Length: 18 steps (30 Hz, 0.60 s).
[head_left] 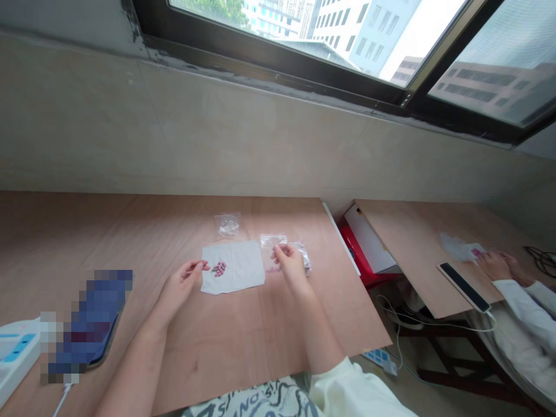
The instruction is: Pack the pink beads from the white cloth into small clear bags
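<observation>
Near edge of the desk: the person's two forearms reach in from below, the right one in a pale sleeve.

Near left corner: a white power strip with blue switches, and just beside it a phone, its screen blurred out, a white cable leading off its near end.

Middle of the desk: left hand, fingers loosely curled, thumb and forefinger brought together at the left edge of a white cloth; whether they pinch something small or only touch the cloth cannot be told. On the cloth, near its left side, a small cluster of pink beads.

Just right of the cloth: right hand, fingertips pinching the top of a small clear plastic bag; a second clear bag lies partly under that hand.

Beyond the cloth, toward the far edge: another small clear bag, lying alone.

Right of the desk, across a gap: a red and white box tucked low, then a second desk carrying a dark phone at its near edge, and another person's hands resting on a white cloth there.
</observation>
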{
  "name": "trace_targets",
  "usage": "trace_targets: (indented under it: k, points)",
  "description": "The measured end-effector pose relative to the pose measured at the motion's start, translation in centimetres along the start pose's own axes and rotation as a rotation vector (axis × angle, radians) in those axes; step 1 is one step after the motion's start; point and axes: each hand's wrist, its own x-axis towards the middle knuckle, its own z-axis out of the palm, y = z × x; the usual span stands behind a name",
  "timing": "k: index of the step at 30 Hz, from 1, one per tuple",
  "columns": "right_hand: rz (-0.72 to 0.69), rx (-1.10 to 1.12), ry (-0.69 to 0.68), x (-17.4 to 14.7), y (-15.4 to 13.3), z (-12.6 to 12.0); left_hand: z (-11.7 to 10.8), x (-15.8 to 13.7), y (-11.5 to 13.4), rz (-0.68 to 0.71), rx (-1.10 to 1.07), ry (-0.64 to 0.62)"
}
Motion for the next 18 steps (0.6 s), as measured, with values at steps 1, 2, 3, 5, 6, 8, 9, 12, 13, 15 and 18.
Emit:
trace_targets:
  k: [1,2,3,5,6,8,9,12,13,15,18]
  points:
    - [-0.007,-0.055,0.068,0.8,-0.4,-1.3,-0.3,0.0,-0.9,-0.012,0.034,0.021]
    - [-0.007,-0.136,0.142,1.6,-0.7,-2.6,-0.6,0.0,-1.8,-0.03,0.062,0.034]
    - [-0.01,-0.249,0.216,2.3,-0.8,-3.7,-0.8,-0.2,-2.5,-0.052,0.074,0.063]
    - [-0.038,-0.496,0.285,3.4,-0.8,-5.4,-1.0,-0.6,-3.6,-0.069,0.075,0.076]
    - [-0.045,-0.594,0.298,3.7,-0.6,-5.8,-1.0,-0.9,-4.0,-0.07,0.071,0.074]
    - [-0.052,-0.745,0.306,3.9,0.0,-6.1,-0.9,-1.4,-4.4,-0.054,0.067,0.055]
    - [-0.056,-0.806,0.314,3.8,0.3,-6.1,-0.8,-1.5,-4.6,-0.039,0.069,0.046]
    - [-0.108,-0.985,0.401,3.1,0.9,-5.4,-0.7,-1.8,-5.3,0.015,0.09,0.043]
    - [-0.124,-1.039,0.462,2.8,0.9,-5.2,-0.7,-1.8,-5.5,0.027,0.1,0.047]
    - [-0.143,-1.109,0.611,2.2,0.7,-4.5,-0.7,-1.8,-5.9,0.044,0.12,0.053]
    - [-0.209,-1.109,0.717,1.5,-0.1,-2.4,-0.6,-1.8,-6.2,0.061,0.137,0.066]
